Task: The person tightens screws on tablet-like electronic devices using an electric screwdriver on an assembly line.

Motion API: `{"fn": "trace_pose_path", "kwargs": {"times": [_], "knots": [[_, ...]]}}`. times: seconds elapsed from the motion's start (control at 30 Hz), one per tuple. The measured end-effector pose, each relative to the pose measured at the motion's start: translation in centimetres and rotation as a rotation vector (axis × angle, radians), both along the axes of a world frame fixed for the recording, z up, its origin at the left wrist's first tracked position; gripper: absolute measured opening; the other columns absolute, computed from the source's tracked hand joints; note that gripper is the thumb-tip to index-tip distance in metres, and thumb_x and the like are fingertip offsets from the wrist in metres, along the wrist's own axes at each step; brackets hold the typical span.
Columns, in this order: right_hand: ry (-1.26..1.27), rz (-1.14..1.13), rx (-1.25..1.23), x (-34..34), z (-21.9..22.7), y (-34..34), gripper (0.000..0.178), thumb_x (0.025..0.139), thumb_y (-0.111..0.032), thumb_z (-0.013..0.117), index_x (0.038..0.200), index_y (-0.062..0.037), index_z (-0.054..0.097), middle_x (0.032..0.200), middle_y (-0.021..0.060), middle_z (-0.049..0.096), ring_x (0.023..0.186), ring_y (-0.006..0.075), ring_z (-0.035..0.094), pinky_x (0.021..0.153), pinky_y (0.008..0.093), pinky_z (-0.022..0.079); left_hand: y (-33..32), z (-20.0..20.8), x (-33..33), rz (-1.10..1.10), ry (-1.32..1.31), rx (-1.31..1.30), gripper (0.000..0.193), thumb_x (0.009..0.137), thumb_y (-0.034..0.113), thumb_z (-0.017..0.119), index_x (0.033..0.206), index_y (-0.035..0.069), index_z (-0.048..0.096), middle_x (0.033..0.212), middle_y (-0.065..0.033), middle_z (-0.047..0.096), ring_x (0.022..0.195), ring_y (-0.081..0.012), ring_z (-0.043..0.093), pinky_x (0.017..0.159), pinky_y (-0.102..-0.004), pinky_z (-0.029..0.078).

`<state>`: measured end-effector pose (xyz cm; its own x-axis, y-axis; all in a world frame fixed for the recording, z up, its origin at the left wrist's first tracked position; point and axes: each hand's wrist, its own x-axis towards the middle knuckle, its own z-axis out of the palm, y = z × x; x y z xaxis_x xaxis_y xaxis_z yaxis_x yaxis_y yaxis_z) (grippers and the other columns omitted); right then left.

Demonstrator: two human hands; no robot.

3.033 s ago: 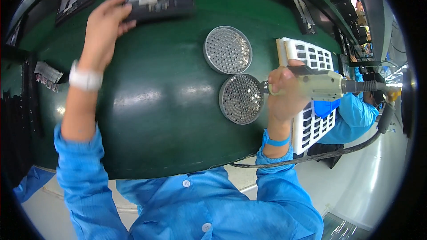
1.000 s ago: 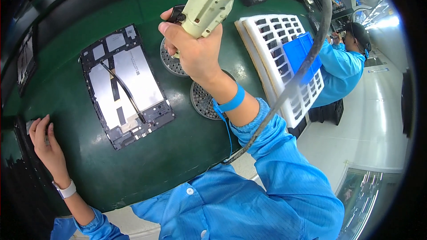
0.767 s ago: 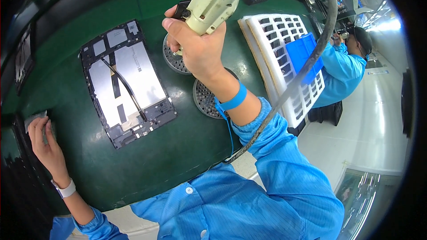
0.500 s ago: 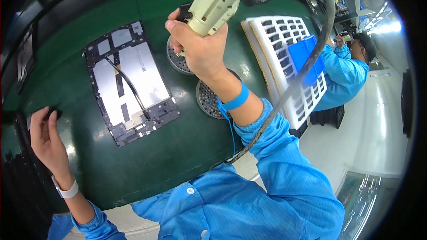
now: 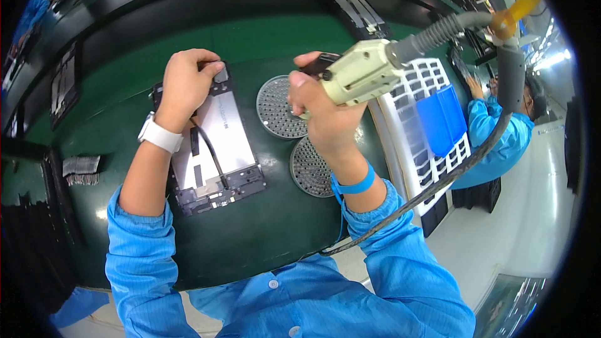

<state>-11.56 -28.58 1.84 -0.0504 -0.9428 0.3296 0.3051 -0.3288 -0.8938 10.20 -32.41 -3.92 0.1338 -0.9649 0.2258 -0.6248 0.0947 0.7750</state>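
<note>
An opened tablet (image 5: 228, 131) with a silvery inner plate and dark frame lies on the green bench. My left hand (image 5: 188, 81) reaches over its far end, thumb and fingers closed at the far edge; part of the frame is hidden beneath. A dark cable (image 5: 210, 147) crosses the silver plate. My right hand (image 5: 328, 112) is wrapped around a cream pistol-shaped power screwdriver (image 5: 363, 75), raised to the right of the tablet. Below that hand sit two round grey perforated dishes (image 5: 275, 109), the nearer one partly covered by my right wrist.
A white gridded tray (image 5: 397, 125) carrying a blue bin (image 5: 441, 122) stands at the right. The tool's hose (image 5: 432, 184) loops past my right arm. More device panels (image 5: 354, 9) lie at the back and left. A co-worker in blue (image 5: 501, 144) is beyond the tray.
My left hand has moved from the bench's left side to the tablet's far end, uncovering a stack of thin strips. The screwdriver in my right hand has tilted over to the right. The view has shifted.
</note>
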Motion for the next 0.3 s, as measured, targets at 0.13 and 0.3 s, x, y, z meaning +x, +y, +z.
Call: {"fn": "trace_pose_path", "kwargs": {"times": [0.13, 0.3], "knots": [[-0.031, 0.061, -0.038, 0.0, -0.2, -0.4, 0.020, 0.079, 0.008, 0.066, 0.098, 0.0040, 0.062, 0.071, 0.0064, 0.059, 0.051, 0.0106, 0.054, 0.045, 0.0228, 0.042, -1.0, -0.1, 0.2, -0.027, -0.202, -0.055, 0.015, 0.086, 0.009, 0.068, 0.095, -0.003, 0.068, 0.086, -0.0115, 0.063, 0.078, -0.0203, 0.062, 0.071, -0.0320, 0.049], [-0.017, 0.037, -0.059, -0.7, 0.1, -0.1, 0.023, 0.080, 0.007, 0.069, 0.101, 0.0019, 0.062, 0.075, 0.0064, 0.061, 0.053, 0.0100, 0.054, 0.048, 0.0231, 0.045, -3.1, 0.1, -1.6, -0.128, -0.159, -0.010, 0.015, 0.086, 0.011, 0.068, 0.094, -0.002, 0.068, 0.087, -0.0118, 0.062, 0.082, -0.0225, 0.062, 0.078, -0.0338, 0.048]]}}
